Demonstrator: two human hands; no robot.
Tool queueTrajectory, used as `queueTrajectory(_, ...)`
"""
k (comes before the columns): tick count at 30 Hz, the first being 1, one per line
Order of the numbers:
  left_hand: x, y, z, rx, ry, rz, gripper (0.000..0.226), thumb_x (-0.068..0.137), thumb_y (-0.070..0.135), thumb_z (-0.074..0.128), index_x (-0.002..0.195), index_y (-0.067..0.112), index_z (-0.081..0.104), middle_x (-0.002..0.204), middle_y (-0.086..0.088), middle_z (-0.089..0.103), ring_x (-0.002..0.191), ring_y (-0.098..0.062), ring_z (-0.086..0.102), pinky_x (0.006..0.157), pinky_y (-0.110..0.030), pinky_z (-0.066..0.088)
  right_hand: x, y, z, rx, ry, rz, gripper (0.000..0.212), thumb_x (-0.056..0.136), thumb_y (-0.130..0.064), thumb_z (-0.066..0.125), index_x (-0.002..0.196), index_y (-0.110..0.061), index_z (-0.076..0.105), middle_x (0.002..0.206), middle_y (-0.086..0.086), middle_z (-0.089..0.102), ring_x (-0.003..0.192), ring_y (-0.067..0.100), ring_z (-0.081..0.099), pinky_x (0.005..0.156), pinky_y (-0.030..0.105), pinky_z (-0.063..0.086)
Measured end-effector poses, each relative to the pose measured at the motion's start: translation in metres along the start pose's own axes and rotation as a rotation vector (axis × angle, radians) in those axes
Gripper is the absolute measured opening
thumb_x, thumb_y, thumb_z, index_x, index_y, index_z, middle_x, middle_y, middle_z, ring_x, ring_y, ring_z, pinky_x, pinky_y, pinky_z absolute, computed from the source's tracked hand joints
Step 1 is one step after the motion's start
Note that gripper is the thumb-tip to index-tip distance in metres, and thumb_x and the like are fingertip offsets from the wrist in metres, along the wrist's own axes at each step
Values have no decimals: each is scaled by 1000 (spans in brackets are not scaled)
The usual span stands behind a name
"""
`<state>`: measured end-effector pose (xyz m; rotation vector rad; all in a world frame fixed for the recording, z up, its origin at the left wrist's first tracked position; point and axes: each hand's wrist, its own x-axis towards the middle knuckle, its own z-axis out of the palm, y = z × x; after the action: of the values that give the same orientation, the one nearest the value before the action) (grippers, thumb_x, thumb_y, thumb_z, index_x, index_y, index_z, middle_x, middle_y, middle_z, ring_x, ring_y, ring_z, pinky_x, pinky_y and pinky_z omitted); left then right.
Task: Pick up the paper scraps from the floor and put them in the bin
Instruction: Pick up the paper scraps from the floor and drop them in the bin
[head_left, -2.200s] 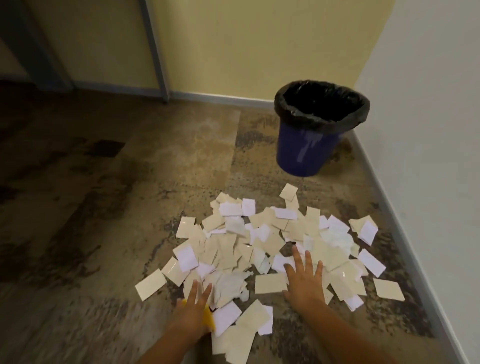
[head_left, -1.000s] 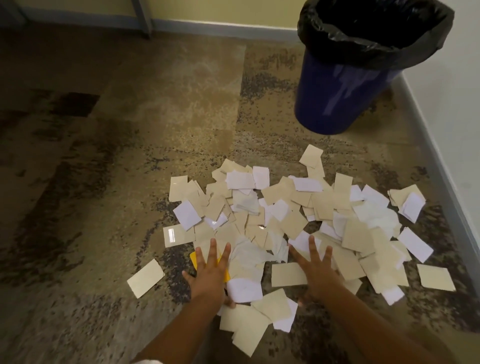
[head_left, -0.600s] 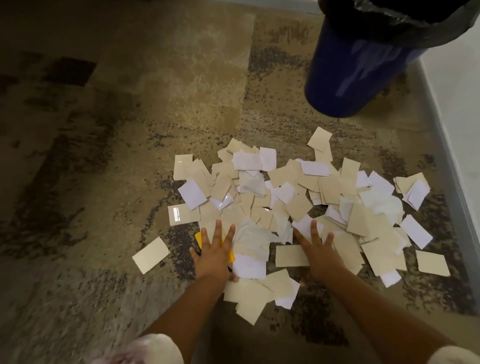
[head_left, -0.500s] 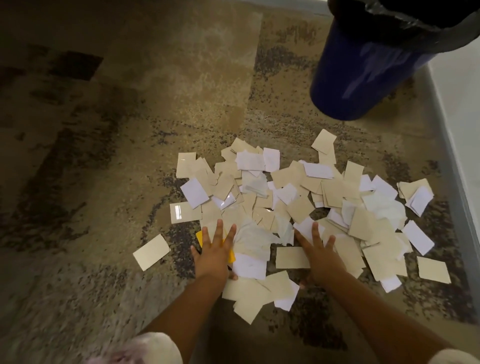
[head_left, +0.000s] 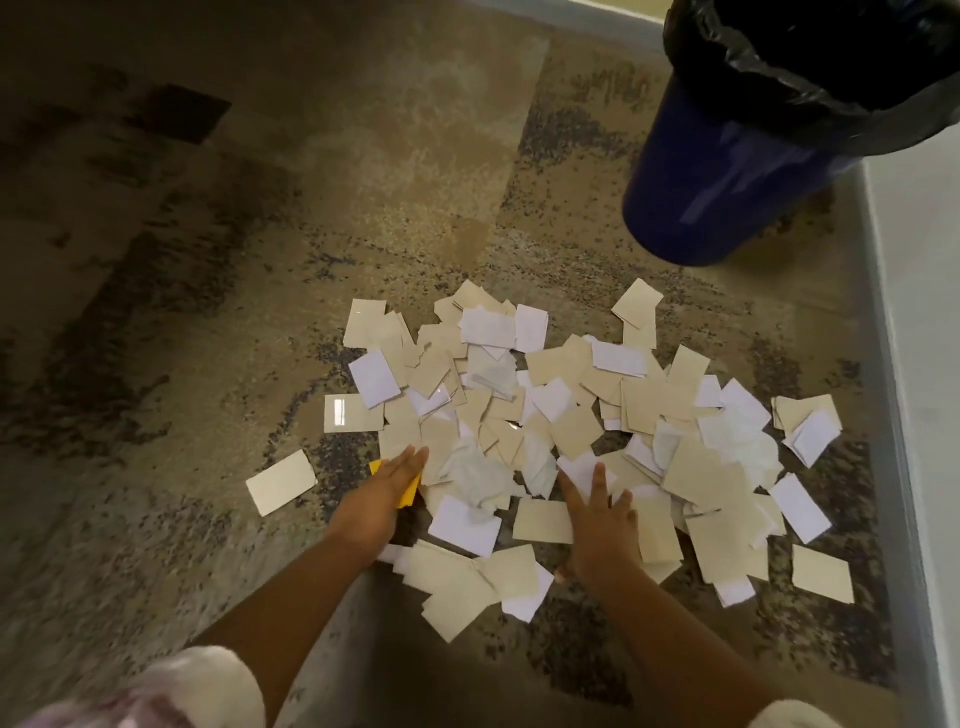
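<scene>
On the floor, at the near edge of the scraps (head_left: 545, 415), I am gathering, nothing lifted yet.
My left hand (head_left: 387, 488) lies flat, fingers together, over a yellow scrap (head_left: 408, 496); my right hand (head_left: 597, 514) rests spread on the pile, holding nothing. The bin (head_left: 727, 171) stands beyond the pile, by the wall. Next I judge I must rake the scraps together and close both hands round a bunch. Since half a second ago my left fingers have drawn together and angled right; the right hand has barely shifted.
</scene>
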<state>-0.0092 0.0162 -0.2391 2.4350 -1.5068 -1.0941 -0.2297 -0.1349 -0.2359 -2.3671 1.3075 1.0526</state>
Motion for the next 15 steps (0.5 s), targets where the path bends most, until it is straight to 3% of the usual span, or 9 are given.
queueTrajectory(2,-8,0,-11,-4,80,-1,51,89,63,37,135,41,45,140,14,46,130,-11,43,112,-33,33,-4,-3,3,12,17,2,91,90,-21,57,148,-30,-13,155,16,-20,142,45,6,117,46,18)
queueTrajectory(3,-10,2,-19,-10,107,-31,51,89,64,37,133,41,47,135,9,53,124,-16,51,106,-32,38,-7,-3,4,13,31,-2,90,90,-22,57,148,-29,-11,156,15,-16,142,42,8,117,45,18)
queueTrajectory(4,-11,7,-24,-57,112,-84,43,97,47,36,138,38,42,131,1,57,118,-23,56,98,-30,43,-9,-3,6,11,46,-14,89,90,-24,57,149,-29,-9,157,13,-13,142,40,10,117,43,19)
queueTrajectory(6,-8,14,-31,-249,204,-263,53,98,8,35,146,29,29,122,-14,61,103,-31,61,80,-32,45,-11,2,8,20,80,-50,86,90,-27,58,149,-28,-4,159,8,-4,142,35,14,116,41,22)
queueTrajectory(9,-4,28,-44,-406,335,-407,52,95,1,42,144,17,34,112,-20,64,97,-34,62,72,-30,44,-18,9,2,75,169,-113,80,81,-26,69,147,-23,24,148,7,34,126,29,45,99,37,44)
queueTrajectory(11,0,38,-52,-512,392,-462,47,93,4,49,139,13,42,112,-19,65,100,-34,62,73,-27,42,-16,15,2,125,252,-137,73,47,-19,92,115,-19,63,95,4,68,74,20,66,56,30,55)
queueTrajectory(12,1,42,-55,-560,407,-472,44,91,6,54,135,11,47,113,-17,66,102,-34,62,76,-28,44,-16,18,1,153,277,-145,69,34,-18,95,98,-21,68,73,-1,67,56,16,62,42,26,49)
queueTrajectory(13,3,46,-56,-590,425,-476,40,90,8,57,129,9,53,113,-16,67,104,-34,62,80,-30,46,-14,21,-2,186,295,-150,64,36,-19,95,94,-22,67,68,-3,65,54,15,61,42,26,49)
queueTrajectory(15,3,54,-57,-629,421,-489,31,87,7,60,117,2,61,109,-18,68,103,-33,63,81,-31,47,-14,21,-10,358,280,-141,49,70,-25,80,114,-23,59,93,-2,67,83,17,65,68,31,55)
